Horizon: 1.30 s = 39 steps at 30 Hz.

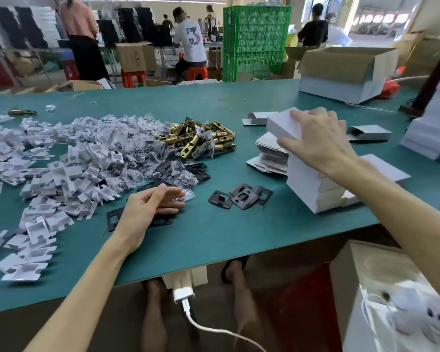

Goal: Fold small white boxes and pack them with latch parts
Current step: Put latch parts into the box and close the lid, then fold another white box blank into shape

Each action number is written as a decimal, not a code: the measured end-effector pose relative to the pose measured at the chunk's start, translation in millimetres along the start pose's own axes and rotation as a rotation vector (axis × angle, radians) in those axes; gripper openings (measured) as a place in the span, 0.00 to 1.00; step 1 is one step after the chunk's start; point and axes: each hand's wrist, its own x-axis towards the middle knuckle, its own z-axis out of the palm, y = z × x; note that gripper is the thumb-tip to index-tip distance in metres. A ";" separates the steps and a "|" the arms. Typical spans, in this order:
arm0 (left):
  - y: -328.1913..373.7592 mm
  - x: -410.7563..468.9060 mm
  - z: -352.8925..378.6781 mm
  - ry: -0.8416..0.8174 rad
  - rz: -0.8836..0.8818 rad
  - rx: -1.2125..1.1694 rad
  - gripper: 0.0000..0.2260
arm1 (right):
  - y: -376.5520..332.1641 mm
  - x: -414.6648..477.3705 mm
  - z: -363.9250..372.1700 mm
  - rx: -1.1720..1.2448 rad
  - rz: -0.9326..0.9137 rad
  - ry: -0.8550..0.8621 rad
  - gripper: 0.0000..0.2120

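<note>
**Grip.** We find the right hand clasped on a small white folded cardboard box, fingers spread over its top and thumb at its near edge. The box is held up to the right of the heap of brass-coloured metal latch bolts, above a stack of flat white box blanks. The left hand lies on our side of that heap, fingers nearly straight and relaxed, over a flat black metal strike plate. We see nothing pinched in it.

**Governing relation.** The latch parts lie to the left of the held box, whose long axis runs roughly crosswise, one end towards the heap. We judge the left hand the nearer for fetching parts. We cannot tell which end of the box is open.

**Surface and room.** The green table top is flat and matt. Loose white card inserts spread to the left of the heap. Beyond the heap, other workers and stacked green plastic crates fill a busy workshop.
</note>
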 end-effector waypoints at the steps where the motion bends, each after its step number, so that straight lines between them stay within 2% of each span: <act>1: -0.4 0.2 0.4 -0.001 0.003 0.002 0.17 | 10.8 1.8 -0.8 -0.021 0.056 -0.045 0.28; 3: -1.4 1.0 0.9 -0.004 0.007 0.009 0.17 | 26.5 1.3 2.5 -0.041 0.141 -0.136 0.31; 7: -2.2 1.4 0.7 0.002 0.003 0.028 0.17 | 39.8 4.4 9.6 0.009 0.173 -0.202 0.35; 11: -1.6 0.2 2.2 0.009 -0.002 0.034 0.17 | 42.9 9.1 11.9 0.033 0.187 -0.222 0.34; 13: -0.5 -0.2 3.3 0.017 -0.011 0.040 0.17 | 40.7 8.7 11.9 -0.101 0.191 -0.233 0.31; 15: -1.0 -0.4 3.7 0.016 -0.012 0.048 0.17 | 31.8 10.5 7.0 -0.358 0.135 -0.206 0.31; 17: -1.4 -0.4 3.1 0.016 -0.020 0.045 0.17 | 13.1 12.9 5.8 -0.463 -0.018 -0.089 0.31; 19: -0.8 -0.7 3.1 0.026 -0.030 0.045 0.16 | -13.9 14.9 16.3 -0.362 -0.205 -0.017 0.26; 21: -1.0 -1.2 4.3 0.039 -0.040 0.065 0.16 | -41.4 18.4 36.8 -0.196 -0.263 -0.114 0.22; 23: -1.9 -1.6 5.6 0.043 -0.034 0.069 0.16 | -58.1 31.8 65.0 -0.167 -0.193 -0.249 0.25; 27: -0.8 -0.7 2.2 0.044 -0.008 0.016 0.15 | -62.2 77.3 112.0 -0.246 0.065 -0.369 0.36; 30: -2.5 2.5 -0.1 0.041 -0.012 -0.014 0.16 | -53.7 101.9 130.3 -0.265 0.252 -0.402 0.40; 33: -3.6 4.8 -1.5 0.028 -0.017 -0.020 0.16 | -48.8 105.5 138.2 -0.245 0.322 -0.420 0.44; 35: -2.9 7.2 -1.1 0.019 -0.015 -0.031 0.16 | -46.8 101.6 139.6 -0.348 0.235 -0.372 0.41; 39: -3.9 7.8 -0.1 0.017 -0.017 -0.032 0.16 | -44.9 91.6 131.4 -0.519 -0.026 -0.273 0.26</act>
